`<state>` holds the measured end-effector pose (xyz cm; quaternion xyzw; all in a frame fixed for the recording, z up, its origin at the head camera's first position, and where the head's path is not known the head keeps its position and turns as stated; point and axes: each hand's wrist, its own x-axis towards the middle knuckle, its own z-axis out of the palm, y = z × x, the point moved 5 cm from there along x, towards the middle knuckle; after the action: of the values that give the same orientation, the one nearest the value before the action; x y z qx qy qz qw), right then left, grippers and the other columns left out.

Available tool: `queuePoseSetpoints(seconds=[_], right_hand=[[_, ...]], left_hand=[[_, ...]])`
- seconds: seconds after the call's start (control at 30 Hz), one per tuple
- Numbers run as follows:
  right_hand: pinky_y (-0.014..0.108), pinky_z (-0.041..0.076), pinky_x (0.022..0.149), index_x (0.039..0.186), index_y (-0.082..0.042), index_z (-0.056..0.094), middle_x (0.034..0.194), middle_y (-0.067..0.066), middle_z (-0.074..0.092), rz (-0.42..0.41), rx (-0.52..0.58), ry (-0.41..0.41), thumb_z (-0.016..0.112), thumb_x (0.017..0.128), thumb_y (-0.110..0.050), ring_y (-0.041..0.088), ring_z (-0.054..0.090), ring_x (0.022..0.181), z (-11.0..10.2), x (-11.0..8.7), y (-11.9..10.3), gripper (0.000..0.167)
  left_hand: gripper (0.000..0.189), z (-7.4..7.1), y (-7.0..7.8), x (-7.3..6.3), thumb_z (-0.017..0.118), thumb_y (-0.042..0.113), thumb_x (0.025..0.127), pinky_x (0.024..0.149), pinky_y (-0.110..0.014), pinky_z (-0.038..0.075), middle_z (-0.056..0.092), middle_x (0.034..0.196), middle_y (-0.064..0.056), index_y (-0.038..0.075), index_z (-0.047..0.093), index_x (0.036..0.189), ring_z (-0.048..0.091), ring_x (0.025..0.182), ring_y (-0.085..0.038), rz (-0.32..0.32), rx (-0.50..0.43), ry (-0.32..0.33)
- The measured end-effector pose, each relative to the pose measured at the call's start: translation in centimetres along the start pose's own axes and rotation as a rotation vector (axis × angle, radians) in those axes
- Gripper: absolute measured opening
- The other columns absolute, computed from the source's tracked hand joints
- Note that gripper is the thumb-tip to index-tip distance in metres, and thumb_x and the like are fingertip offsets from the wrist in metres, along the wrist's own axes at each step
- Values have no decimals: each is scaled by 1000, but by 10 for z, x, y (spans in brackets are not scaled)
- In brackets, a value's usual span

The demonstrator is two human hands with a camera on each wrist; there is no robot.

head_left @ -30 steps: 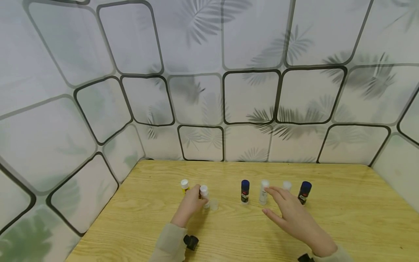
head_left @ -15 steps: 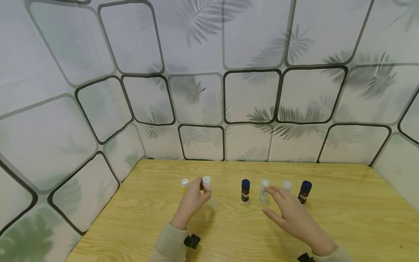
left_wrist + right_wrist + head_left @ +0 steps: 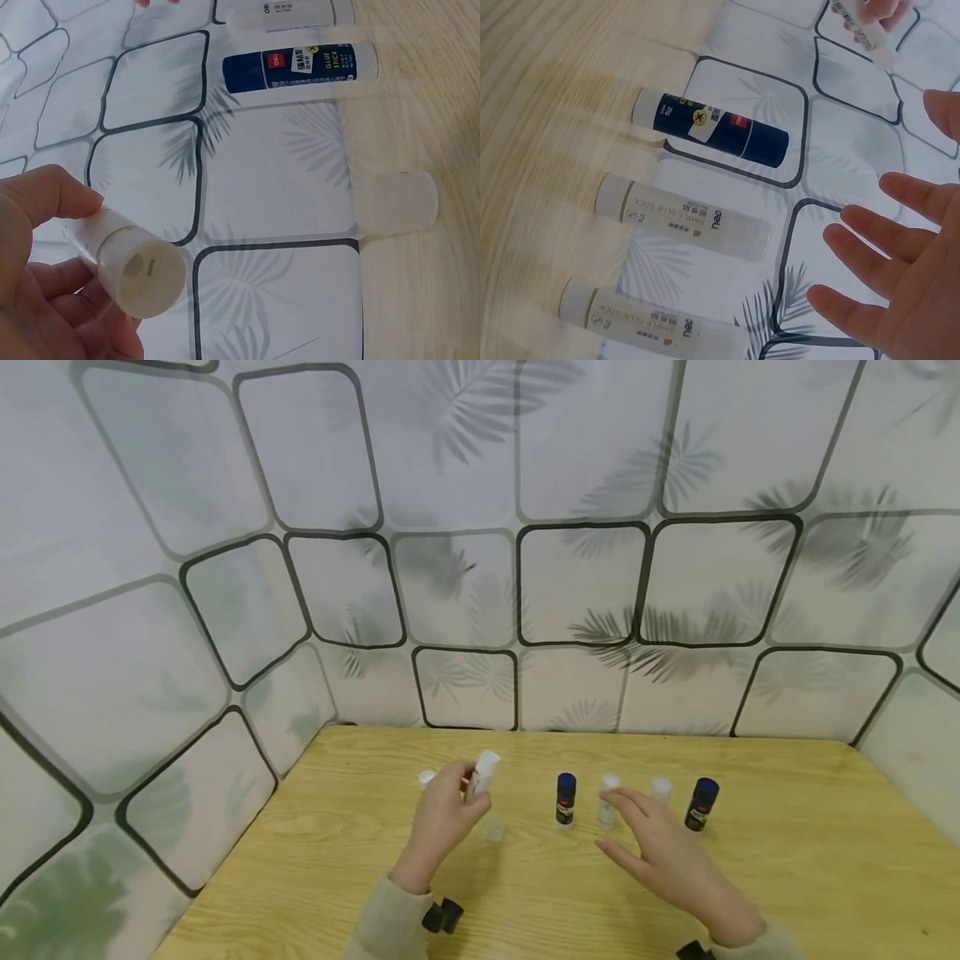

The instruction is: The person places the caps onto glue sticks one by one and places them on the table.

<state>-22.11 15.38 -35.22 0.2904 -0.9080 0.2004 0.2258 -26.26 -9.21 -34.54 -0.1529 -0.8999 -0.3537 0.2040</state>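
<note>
My left hand (image 3: 442, 818) grips a white glue stick (image 3: 483, 777), raised off the table and tilted. In the left wrist view, the glue stick's (image 3: 142, 270) round end faces the camera. A short translucent cap-like piece (image 3: 494, 829) stands on the table just right of that hand. My right hand (image 3: 667, 856) is held over the table with fingers extended and parted, holding nothing. Its fingertips overlap a standing white glue stick (image 3: 606, 810) in the head view; the right wrist view shows them apart from the white glue stick (image 3: 690, 217).
A blue glue stick (image 3: 566, 802) stands between my hands. Behind the right hand are another white glue stick (image 3: 661, 789) and a second blue one (image 3: 701, 806). A white-topped item (image 3: 426, 778) is mostly hidden behind the left hand. Patterned cloth (image 3: 465, 585) backs the wooden table (image 3: 555, 893).
My left hand has lifted the white glue stick from the table, moved it slightly right and tilted its top rightward. The right hand stays nearly in place.
</note>
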Motion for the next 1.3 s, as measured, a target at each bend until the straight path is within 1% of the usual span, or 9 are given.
queuePoseSetpoints(seconds=[0.17, 0.33, 0.4, 0.6, 0.67, 0.93, 1.1, 1.3], right_hand=[[44, 44, 79, 121, -7, 50, 118, 12, 50, 30, 62, -36, 63, 82, -31, 29, 50, 104, 3, 11, -6, 48], [41, 44, 80, 117, -4, 54, 116, 12, 50, 10, 105, -44, 66, 80, -25, 27, 50, 104, 9, 26, -17, 44], [40, 44, 80, 115, -4, 55, 115, 11, 51, -6, 116, -42, 66, 80, -24, 26, 50, 103, 12, 32, -21, 42], [37, 45, 80, 111, -6, 57, 113, 8, 52, -16, 167, -47, 67, 79, -24, 23, 50, 102, 24, 50, -35, 39], [36, 45, 77, 110, -6, 57, 112, 8, 53, -21, 192, -48, 67, 79, -24, 22, 51, 100, 29, 56, -40, 38], [40, 44, 80, 109, -7, 57, 111, 7, 54, -11, 296, -56, 65, 82, -23, 23, 52, 101, 44, 79, -59, 33], [39, 45, 77, 110, -5, 57, 107, 8, 56, 14, 341, -65, 64, 82, -21, 24, 53, 97, 54, 87, -66, 33], [38, 46, 74, 108, -2, 57, 103, 10, 57, 40, 363, -67, 66, 80, -15, 23, 54, 92, 67, 89, -62, 32]], left_hand=[[29, -5, 3, 0, 60, 12, 76, 54, -23, 42, 57, 89, -5, 2, 58, 104, 52, 71, -14, -5, 15, 12], [30, -9, 4, -1, 59, 12, 78, 54, -23, 42, 57, 89, -5, 1, 58, 105, 52, 71, -14, -7, 12, 5], [30, -10, 5, 0, 59, 12, 78, 54, -23, 42, 57, 90, -5, 1, 57, 105, 52, 71, -14, -7, 12, 3], [30, -14, 5, 0, 60, 13, 78, 54, -23, 42, 57, 89, -6, 0, 57, 105, 52, 71, -14, -6, 19, 6], [30, -17, 7, -1, 61, 12, 78, 54, -23, 42, 58, 88, -6, -1, 58, 105, 52, 71, -14, 1, 21, 11], [29, -21, 7, -1, 61, 11, 77, 54, -22, 42, 58, 87, -5, 0, 58, 103, 52, 71, -14, 38, 33, 26], [29, -24, 6, -1, 62, 11, 76, 54, -23, 42, 58, 87, -5, 0, 58, 103, 53, 70, -15, 37, 41, 39], [30, -26, 6, 1, 62, 12, 77, 54, -24, 43, 59, 87, -6, 0, 58, 104, 53, 71, -15, 34, 52, 40]])
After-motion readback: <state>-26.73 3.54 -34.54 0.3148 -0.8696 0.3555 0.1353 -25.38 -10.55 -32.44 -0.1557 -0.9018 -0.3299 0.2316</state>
